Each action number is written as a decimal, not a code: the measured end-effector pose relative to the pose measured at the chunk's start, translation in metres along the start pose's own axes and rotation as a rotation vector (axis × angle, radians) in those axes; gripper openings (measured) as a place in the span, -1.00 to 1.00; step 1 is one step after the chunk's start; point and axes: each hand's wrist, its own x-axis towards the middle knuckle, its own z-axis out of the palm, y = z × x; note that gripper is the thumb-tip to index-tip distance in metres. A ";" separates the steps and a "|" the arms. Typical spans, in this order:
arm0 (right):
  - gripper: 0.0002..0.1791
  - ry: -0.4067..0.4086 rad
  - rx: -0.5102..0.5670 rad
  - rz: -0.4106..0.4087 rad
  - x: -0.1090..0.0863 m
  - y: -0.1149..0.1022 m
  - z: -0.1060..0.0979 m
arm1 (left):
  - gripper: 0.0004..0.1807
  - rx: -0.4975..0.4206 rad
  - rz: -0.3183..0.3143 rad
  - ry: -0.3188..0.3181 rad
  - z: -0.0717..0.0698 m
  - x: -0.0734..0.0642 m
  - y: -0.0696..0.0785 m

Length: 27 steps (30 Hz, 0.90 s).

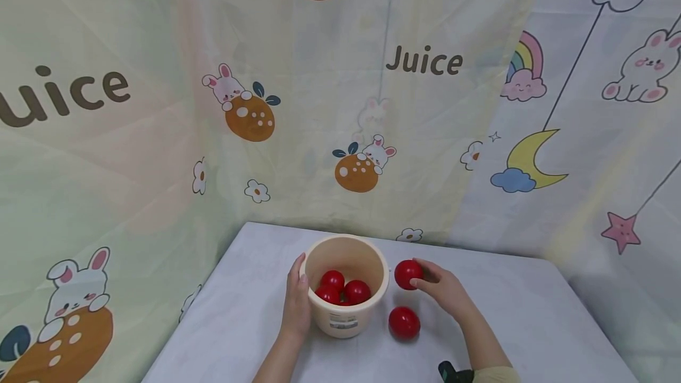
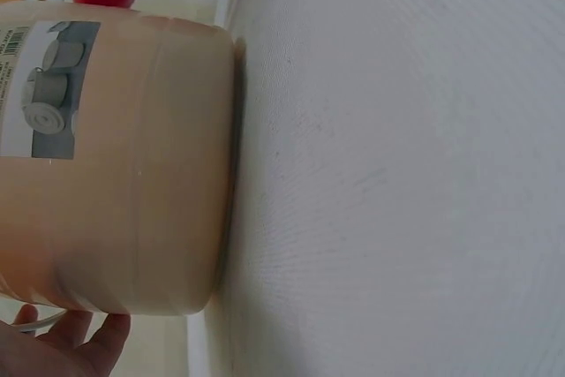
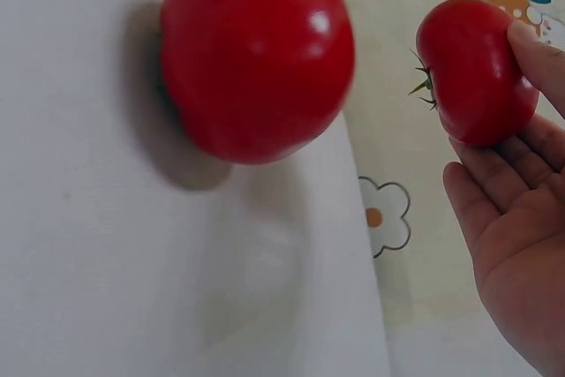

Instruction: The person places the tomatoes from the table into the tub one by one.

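A cream plastic bucket [image 1: 346,315] stands upright on the table with several red tomatoes [image 1: 357,292] inside. My left hand [image 1: 298,306] holds its left side, the thumb at the rim; in the left wrist view the fingers [image 2: 108,342] touch the outer wall. To the right of the bucket, my right hand [image 1: 444,289] pinches a tomato [image 1: 408,274] between thumb and fingers. The right wrist view shows this held tomato [image 3: 477,72] raised off the table, its green stem sideways. Another tomato [image 1: 404,323] lies on the table in front of it, near the bucket.
A white cloth covers the table [image 1: 505,312]. Behind and to the left hangs a printed curtain [image 1: 319,75] with rabbits, fruit and lettering. A printed label [image 2: 53,90] is stuck on the bucket wall. Beside the right sleeve [image 1: 497,375] shows a black strap [image 1: 456,373].
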 end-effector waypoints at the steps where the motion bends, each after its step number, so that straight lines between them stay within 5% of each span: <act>1: -0.09 -0.001 0.002 -0.007 0.000 -0.003 -0.001 | -0.43 0.000 0.001 0.000 0.000 0.000 0.000; 27: -0.07 -0.025 0.010 -0.129 0.007 -0.066 -0.041 | -0.44 0.008 0.020 0.003 0.000 0.000 -0.003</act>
